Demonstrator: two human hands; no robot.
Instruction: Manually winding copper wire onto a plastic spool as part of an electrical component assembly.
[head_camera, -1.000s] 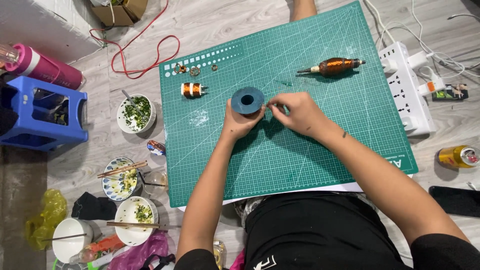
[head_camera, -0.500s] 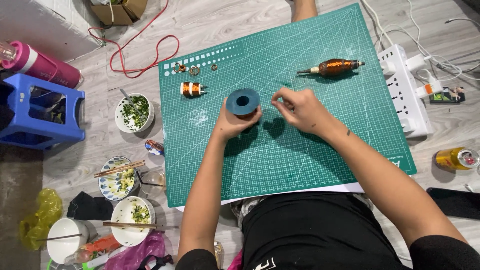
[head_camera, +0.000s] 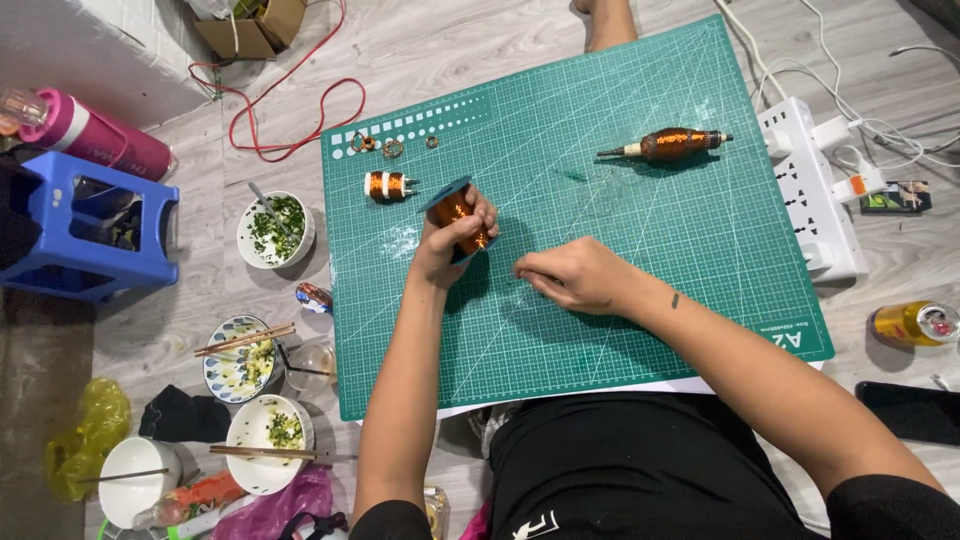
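Head view: I see the left hand (head_camera: 447, 243) clasping a blue-flanged spool of copper wire (head_camera: 457, 217), axis tilted.
Right hand (head_camera: 573, 277): fingertips pinched together just right of spool; contents unclear.

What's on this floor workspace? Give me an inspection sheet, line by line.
Surface: green cutting mat on grey plank floor.
Job's things: blue-flanged spool of copper wire in the left hand; smaller copper coil and wire-wound tool lie on the mat.
Clutter: food bowls with chopsticks, drink can, pink bottle.
Hands: left hand grips the spool; right hand pinched beside it, fine wire not discernible.
Cables: red cable; white power strip with plugs.
Surroundings: blue stool, cardboard box.
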